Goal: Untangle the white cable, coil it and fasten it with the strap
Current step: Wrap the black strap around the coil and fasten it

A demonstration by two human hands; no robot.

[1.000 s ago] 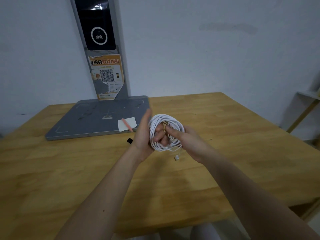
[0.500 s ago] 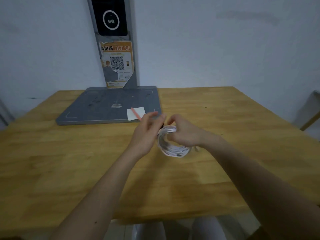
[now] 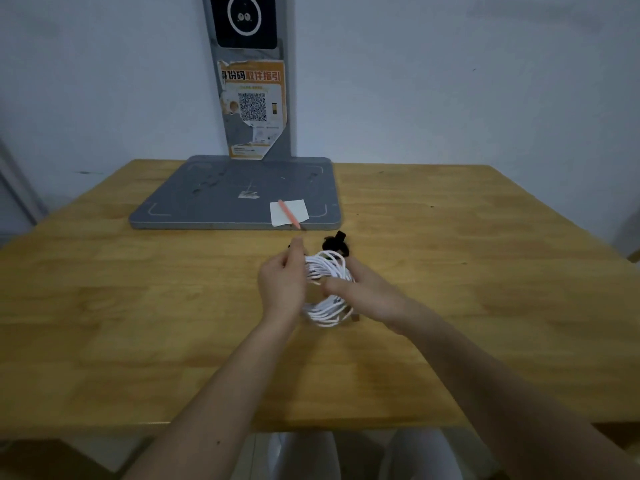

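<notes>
The white cable (image 3: 327,268) is wound into a small round coil, held just above the wooden table (image 3: 138,306) between both hands. My left hand (image 3: 282,284) covers the coil's left side, fingers wrapped toward it. My right hand (image 3: 360,292) grips the coil's right side, thumb lying across the front. A black strap (image 3: 335,241) sticks up at the far top of the coil, right above the strands. Whether it goes around the coil is blurred.
A grey flat base (image 3: 235,192) with an upright post (image 3: 252,81) stands at the table's far side. A white paper slip (image 3: 289,212) with a pink pencil (image 3: 288,213) across it lies on the base's near right corner, just beyond my hands.
The coil has dropped lower toward the table and turned flatter. The black strap now shows at the coil's far top, where a second ago it lay on the table left of my left hand.
</notes>
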